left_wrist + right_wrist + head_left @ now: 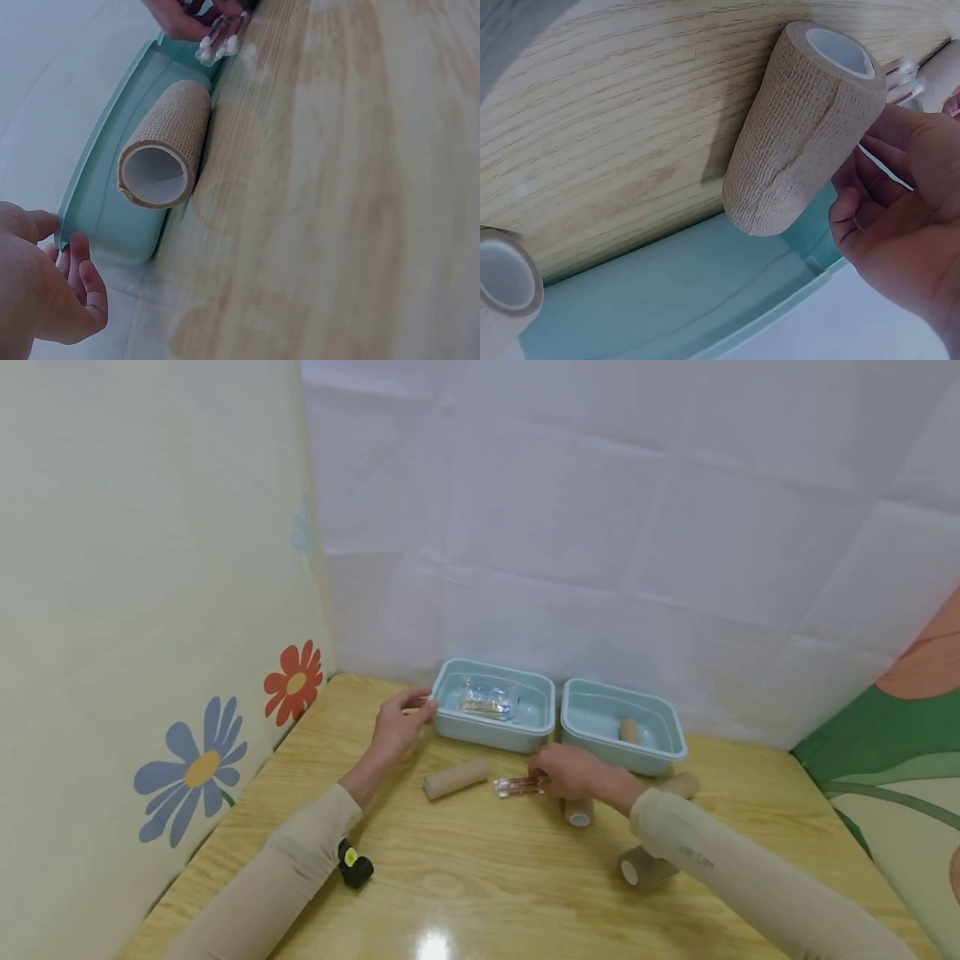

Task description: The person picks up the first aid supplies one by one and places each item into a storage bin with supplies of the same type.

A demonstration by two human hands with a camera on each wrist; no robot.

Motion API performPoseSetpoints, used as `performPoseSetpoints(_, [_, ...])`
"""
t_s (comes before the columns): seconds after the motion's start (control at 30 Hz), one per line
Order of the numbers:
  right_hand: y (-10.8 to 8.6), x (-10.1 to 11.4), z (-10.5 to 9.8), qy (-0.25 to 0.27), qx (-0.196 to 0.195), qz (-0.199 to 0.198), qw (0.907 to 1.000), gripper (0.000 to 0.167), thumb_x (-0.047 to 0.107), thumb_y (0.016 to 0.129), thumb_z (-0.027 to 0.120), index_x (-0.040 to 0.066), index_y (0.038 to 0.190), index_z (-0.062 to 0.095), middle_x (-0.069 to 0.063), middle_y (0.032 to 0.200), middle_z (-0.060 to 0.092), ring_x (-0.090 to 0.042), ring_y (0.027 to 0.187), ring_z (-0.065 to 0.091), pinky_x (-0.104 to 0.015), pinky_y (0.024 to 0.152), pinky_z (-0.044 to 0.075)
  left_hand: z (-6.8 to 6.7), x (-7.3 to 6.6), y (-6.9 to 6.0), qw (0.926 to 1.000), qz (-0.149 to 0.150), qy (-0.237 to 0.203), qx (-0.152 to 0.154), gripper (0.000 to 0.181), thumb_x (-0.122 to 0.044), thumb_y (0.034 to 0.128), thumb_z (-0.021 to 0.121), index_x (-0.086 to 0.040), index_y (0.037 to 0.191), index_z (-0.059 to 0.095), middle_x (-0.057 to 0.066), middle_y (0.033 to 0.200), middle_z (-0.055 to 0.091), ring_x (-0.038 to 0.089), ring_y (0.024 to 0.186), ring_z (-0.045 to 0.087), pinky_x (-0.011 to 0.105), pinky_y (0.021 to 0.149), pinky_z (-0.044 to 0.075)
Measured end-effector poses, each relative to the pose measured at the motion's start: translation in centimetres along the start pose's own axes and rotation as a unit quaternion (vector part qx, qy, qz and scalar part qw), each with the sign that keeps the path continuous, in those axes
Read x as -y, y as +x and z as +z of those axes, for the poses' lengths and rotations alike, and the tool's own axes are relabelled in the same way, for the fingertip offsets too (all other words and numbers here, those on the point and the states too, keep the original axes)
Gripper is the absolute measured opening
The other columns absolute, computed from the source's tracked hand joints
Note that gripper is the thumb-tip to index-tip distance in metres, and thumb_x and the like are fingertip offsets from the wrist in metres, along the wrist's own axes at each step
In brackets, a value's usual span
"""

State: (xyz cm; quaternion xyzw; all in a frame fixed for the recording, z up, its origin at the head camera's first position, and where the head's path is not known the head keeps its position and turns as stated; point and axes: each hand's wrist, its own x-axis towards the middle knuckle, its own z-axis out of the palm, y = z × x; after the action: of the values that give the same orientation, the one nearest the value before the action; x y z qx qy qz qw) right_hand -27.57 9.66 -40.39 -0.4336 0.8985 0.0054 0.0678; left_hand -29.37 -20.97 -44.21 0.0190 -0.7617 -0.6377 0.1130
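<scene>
Before the left bin, a slim clear packet in the right grip

Just in front of the gap between the two bins, I see the packet low at the surface; whether it touches, I cannot tell. It is see-through and shiny, its whitish end pointing left, with narrow reddish-brown pieces inside, too small to identify. My right grip is closed on the packet's other end, fingers bent and knuckles up, hiding that part. The right sleeve, beige, slants in from the lower right. My left grip is partly closed, thumb and bent fingers on the left end of the left bin's rim, with the left sleeve rising from the lower left.

Inside the pale blue left bin lie clear packs with gold-toned pieces. One tan crepe roll lies in front of that bin, left of the packet; a second roll sits just below my right grip. Farther right, the right bin holds a third roll, a fourth roll lies near its right corner, and a fifth roll rests beside the right sleeve.
</scene>
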Motion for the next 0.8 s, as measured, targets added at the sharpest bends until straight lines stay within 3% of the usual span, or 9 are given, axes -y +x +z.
performPoseSetpoints(0.47, [-0.5, -0.2, -1.4, 0.016, -0.027, -0.017, 0.9994, 0.011, -0.001, 0.088, 0.073, 0.008, 0.094, 0.073, -0.002, 0.087, 0.068, -0.016, 0.078, 0.060, -0.034, 0.069, 0.052, -0.1, -0.1, 0.2, 1.0000, -0.003, 0.003, -0.004, 0.041, -0.022, 0.0998, 0.069, -0.002, 0.135, 0.063, 0.019, 0.119, 0.065, 0.030, 0.096, 0.068, 0.022, 0.070, 0.048])
performPoseSetpoints(0.8, [-1.3, 0.0, -2.4, -0.013, -0.047, -0.002, 0.9988, 0.014, 0.002, 0.088, 0.074, 0.009, 0.101, 0.075, -0.004, 0.094, 0.071, -0.020, 0.085, 0.065, -0.037, 0.074, 0.055, -0.1, 0.0, 0.2, 1.0000, 0.009, 0.003, 0.000, 0.039, -0.019, 0.0996, 0.069, 0.000, 0.134, 0.063, 0.020, 0.116, 0.066, 0.030, 0.094, 0.069, 0.021, 0.069, 0.048])
